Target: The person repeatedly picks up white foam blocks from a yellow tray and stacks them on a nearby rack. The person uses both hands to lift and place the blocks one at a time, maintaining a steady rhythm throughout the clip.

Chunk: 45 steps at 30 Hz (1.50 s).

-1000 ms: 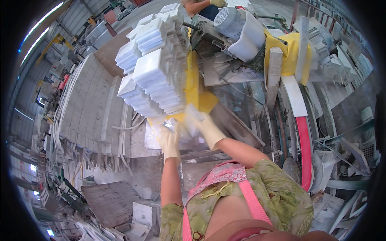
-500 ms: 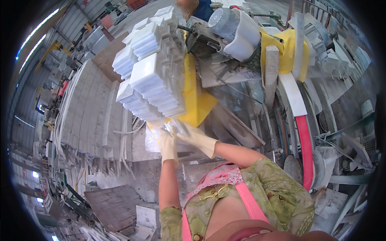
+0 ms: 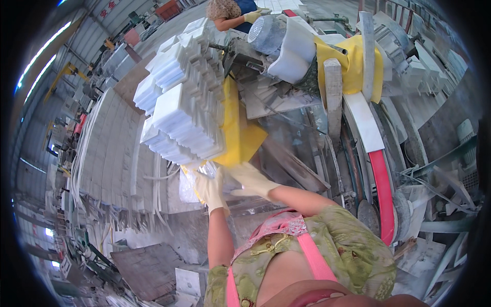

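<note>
While white tiles [image 3: 171,110] stand already stacked, clear plastic [image 3: 187,187] lies at their near end, by left hand [image 3: 209,190]; right hand [image 3: 254,182] alongside; fingers of both: grasp indeterminable; handling apparently unfinished.

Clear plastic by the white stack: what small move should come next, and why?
Perhaps the left hand should smooth the clear plastic: it looks creased and lies close against that hand, near the white stack. The right hand is close by, near the yellow sheet; whether either hand holds anything is unclear.
</note>
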Each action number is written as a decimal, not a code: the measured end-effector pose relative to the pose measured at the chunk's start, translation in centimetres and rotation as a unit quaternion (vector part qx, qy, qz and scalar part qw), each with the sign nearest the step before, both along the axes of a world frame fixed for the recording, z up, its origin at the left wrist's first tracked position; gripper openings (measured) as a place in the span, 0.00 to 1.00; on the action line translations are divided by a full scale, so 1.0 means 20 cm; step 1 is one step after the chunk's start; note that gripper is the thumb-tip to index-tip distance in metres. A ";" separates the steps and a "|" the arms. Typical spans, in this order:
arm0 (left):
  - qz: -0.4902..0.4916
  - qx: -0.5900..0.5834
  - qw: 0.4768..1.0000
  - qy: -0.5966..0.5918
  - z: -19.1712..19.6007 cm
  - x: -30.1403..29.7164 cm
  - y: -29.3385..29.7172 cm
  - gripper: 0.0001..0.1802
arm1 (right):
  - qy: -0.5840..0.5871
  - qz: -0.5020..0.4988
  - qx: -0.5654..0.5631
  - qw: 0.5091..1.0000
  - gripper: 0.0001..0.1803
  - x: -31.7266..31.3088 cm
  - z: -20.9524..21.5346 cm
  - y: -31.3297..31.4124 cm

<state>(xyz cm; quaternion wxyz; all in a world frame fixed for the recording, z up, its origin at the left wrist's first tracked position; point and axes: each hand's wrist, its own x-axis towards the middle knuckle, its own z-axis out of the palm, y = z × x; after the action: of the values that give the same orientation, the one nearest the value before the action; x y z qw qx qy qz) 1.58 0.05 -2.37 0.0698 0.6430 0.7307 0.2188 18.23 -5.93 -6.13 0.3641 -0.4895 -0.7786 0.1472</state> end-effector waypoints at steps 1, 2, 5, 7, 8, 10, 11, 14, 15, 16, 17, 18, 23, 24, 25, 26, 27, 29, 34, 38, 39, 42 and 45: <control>-0.005 0.018 1.000 0.013 -0.01 0.00 0.00 0.61 | 0.001 -0.008 0.001 1.000 0.38 0.08 -0.01 -0.03; -0.010 0.026 0.999 0.023 -0.01 -0.01 0.01 0.59 | -0.001 -0.044 0.013 0.999 0.35 0.18 -0.01 -0.08; -0.021 0.060 0.997 0.044 -0.02 -0.01 0.00 0.55 | -0.008 -0.159 0.027 0.987 0.30 0.60 -0.02 -0.21; -0.024 0.083 0.995 0.048 -0.01 -0.01 -0.01 0.52 | 0.007 -0.269 0.057 0.961 0.24 0.88 -0.04 -0.35; -0.013 0.043 0.999 0.016 -0.01 0.00 -0.02 0.51 | -0.024 -0.310 0.053 0.949 0.25 1.03 -0.05 -0.42; 0.006 -0.024 1.000 -0.011 0.01 0.00 -0.02 0.50 | -0.061 -0.422 0.041 0.904 0.25 1.28 -0.09 -0.60; 0.018 -0.008 1.000 0.011 0.01 0.01 -0.02 0.51 | -0.083 -0.467 0.013 0.880 0.28 1.39 -0.11 -0.69; 0.018 0.010 0.999 0.024 0.02 0.01 -0.01 0.52 | -0.160 -0.574 -0.075 0.799 0.36 1.62 -0.20 -0.90; 0.019 0.009 1.000 0.023 0.03 0.01 0.00 0.52 | -0.163 -0.601 -0.118 0.774 0.39 1.66 -0.23 -0.96; 0.019 0.006 1.000 0.016 0.03 0.01 0.00 0.52 | -0.161 -0.587 -0.107 0.786 0.41 1.68 -0.25 -0.99; 0.018 0.004 1.000 0.010 0.03 0.01 0.00 0.52 | -0.160 -0.593 -0.130 0.778 0.42 1.70 -0.27 -1.02; 0.017 -0.007 1.000 -0.015 0.03 0.01 0.00 0.53 | -0.177 -0.583 -0.132 0.782 0.43 1.71 -0.29 -1.02; -0.010 0.002 0.998 -0.063 0.04 -0.01 -0.01 0.55 | -0.192 -0.590 -0.151 0.769 0.47 1.67 -0.30 -1.02; -0.022 -0.004 0.996 -0.087 0.04 -0.02 -0.01 0.56 | -0.197 -0.588 -0.181 0.764 0.47 1.66 -0.30 -1.02; -0.037 -0.011 0.993 -0.111 0.04 -0.02 -0.01 0.56 | -0.206 -0.584 -0.184 0.764 0.47 1.66 -0.28 -1.02; -0.052 -0.002 0.990 -0.130 0.04 -0.03 -0.01 0.57 | -0.223 -0.585 -0.183 0.758 0.48 1.65 -0.28 -1.02; -0.055 -0.013 0.989 -0.136 0.04 -0.04 -0.01 0.58 | -0.210 -0.581 -0.194 0.762 0.48 1.65 -0.27 -1.02; -0.056 -0.012 0.990 -0.131 0.04 -0.05 -0.02 0.59 | -0.203 -0.585 -0.204 0.758 0.48 1.64 -0.25 -1.02; -0.037 -0.022 0.994 -0.103 0.05 -0.03 -0.03 0.60 | -0.213 -0.591 -0.224 0.745 0.49 1.61 -0.24 -1.02; 0.000 -0.015 0.996 -0.089 0.05 0.00 -0.04 0.58 | -0.218 -0.598 -0.228 0.737 0.49 1.58 -0.23 -1.02; 0.004 -0.018 0.997 -0.081 0.05 0.01 -0.04 0.58 | -0.211 -0.599 -0.229 0.738 0.49 1.58 -0.23 -1.02; 0.007 0.001 0.998 -0.062 0.04 0.02 -0.04 0.56 | -0.208 -0.604 -0.228 0.734 0.48 1.57 -0.24 -1.02; 0.000 0.005 0.998 -0.062 0.03 0.01 -0.04 0.56 | -0.207 -0.606 -0.229 0.733 0.48 1.56 -0.24 -1.02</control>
<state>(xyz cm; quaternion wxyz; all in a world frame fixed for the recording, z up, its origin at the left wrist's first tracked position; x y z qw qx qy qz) 1.80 -0.77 -1.86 0.1114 0.6284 0.7239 0.2622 49.43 -26.31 -11.02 0.0827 -0.9445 -0.3159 -0.0352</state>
